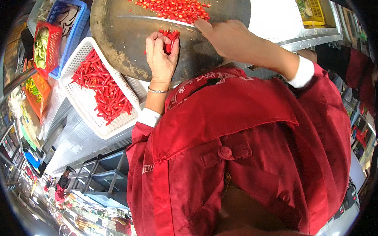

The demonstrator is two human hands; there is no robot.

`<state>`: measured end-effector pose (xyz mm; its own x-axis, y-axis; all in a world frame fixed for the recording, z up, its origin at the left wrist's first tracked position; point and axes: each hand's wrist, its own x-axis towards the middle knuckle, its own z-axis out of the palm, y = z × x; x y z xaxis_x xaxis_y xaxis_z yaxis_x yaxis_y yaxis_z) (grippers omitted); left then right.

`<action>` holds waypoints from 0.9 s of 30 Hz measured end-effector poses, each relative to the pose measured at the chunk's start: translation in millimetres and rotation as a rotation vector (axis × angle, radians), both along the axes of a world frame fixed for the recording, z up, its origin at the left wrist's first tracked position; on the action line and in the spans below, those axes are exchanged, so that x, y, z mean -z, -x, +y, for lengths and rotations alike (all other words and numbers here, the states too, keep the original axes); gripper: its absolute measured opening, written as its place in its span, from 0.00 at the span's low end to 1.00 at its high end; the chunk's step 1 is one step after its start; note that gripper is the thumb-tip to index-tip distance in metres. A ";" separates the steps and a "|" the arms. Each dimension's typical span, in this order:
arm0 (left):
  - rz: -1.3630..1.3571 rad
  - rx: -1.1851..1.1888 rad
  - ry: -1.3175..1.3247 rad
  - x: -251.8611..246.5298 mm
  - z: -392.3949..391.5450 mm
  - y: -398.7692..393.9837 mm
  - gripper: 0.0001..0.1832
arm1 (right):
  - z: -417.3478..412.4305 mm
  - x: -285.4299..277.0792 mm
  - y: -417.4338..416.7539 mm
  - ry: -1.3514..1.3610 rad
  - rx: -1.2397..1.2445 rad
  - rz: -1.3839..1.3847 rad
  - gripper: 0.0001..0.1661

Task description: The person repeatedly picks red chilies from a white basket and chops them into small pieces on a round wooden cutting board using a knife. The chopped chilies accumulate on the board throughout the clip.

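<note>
My left hand [163, 55] presses a small bunch of red chili peppers [170, 40] onto a large round chopping block [120, 42], fingers curled over them. Beyond that bunch, my right hand [219, 34] is closed around the handle end of a knife [157, 18], whose blade points left across the block. The handle is hidden in the fist. Chopped red chili pieces [175, 6] lie in a heap against the far side of the blade. Left of the block, whole red chilies [103, 86] partly fill a white perforated plastic basket [84, 113].
At the upper left stand a red basket [53, 44] of pale green slices, a blue basket [82, 20] and an orange basket [41, 95]. A yellow basket [319, 12] sits in a recess at the upper right. Another person's dark red sleeve [363, 71] shows at the right.
</note>
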<state>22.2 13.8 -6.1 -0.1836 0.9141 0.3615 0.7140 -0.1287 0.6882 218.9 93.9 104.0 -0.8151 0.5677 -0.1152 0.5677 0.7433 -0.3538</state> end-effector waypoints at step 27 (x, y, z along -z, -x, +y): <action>-0.044 0.021 0.013 -0.1 -6.4 2.4 0.15 | -15.4 -14.5 3.2 -0.019 -0.116 -0.059 0.17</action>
